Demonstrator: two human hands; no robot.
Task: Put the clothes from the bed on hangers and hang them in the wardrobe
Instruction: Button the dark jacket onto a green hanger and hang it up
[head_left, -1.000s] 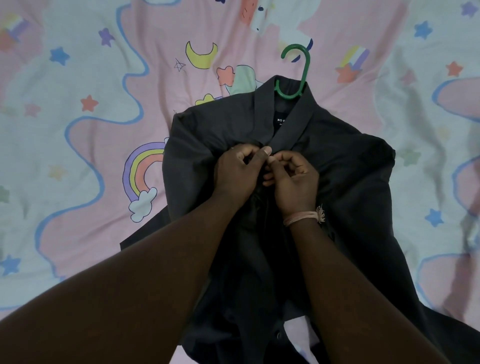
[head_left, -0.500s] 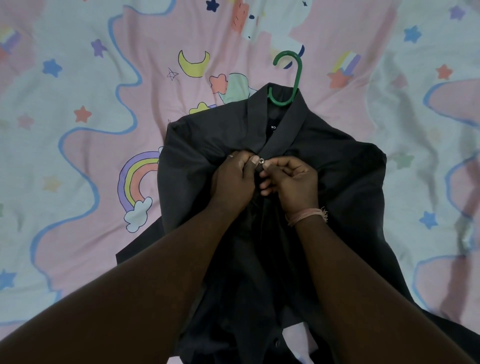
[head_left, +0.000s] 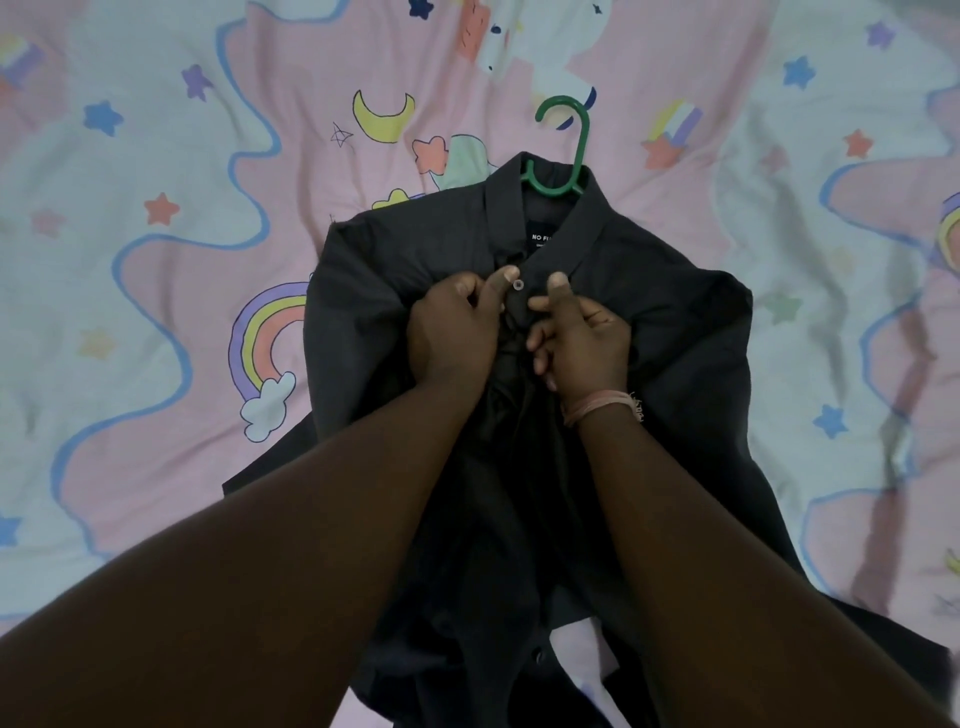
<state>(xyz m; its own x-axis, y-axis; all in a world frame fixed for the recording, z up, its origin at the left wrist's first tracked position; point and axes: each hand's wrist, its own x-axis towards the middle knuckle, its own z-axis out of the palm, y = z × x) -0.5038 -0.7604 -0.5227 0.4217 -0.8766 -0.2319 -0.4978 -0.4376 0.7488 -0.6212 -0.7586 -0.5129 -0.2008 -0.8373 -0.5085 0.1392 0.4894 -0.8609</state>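
From my remote feed I look down on a dark charcoal shirt (head_left: 649, 364) lying front-up on the bed sheet (head_left: 156, 364), its collar toward twelve o'clock. A green plastic hanger (head_left: 563, 150) sits inside the shirt; only its hook and neck show, poking out of the collar at twelve o'clock. Inside the collar is a black label (head_left: 540, 236) with white capitals; I can read "NO F", and the rest is cut off by the fabric.

The two hands are close together at the centre of the shirt, just below the collar. The left hand (head_left: 457, 332) pinches the placket fabric, thumb tip pressed beside a small pale button (head_left: 517, 285). The right hand (head_left: 584, 338), a pinkish thread band (head_left: 602, 408) on its wrist, grips the opposite edge of the placket at three o'clock of the button, thumb up.

The sheet is pink and pale blue, printed with a rainbow (head_left: 270, 348) at nine o'clock, a yellow moon (head_left: 382, 117) at eleven, and scattered stars.
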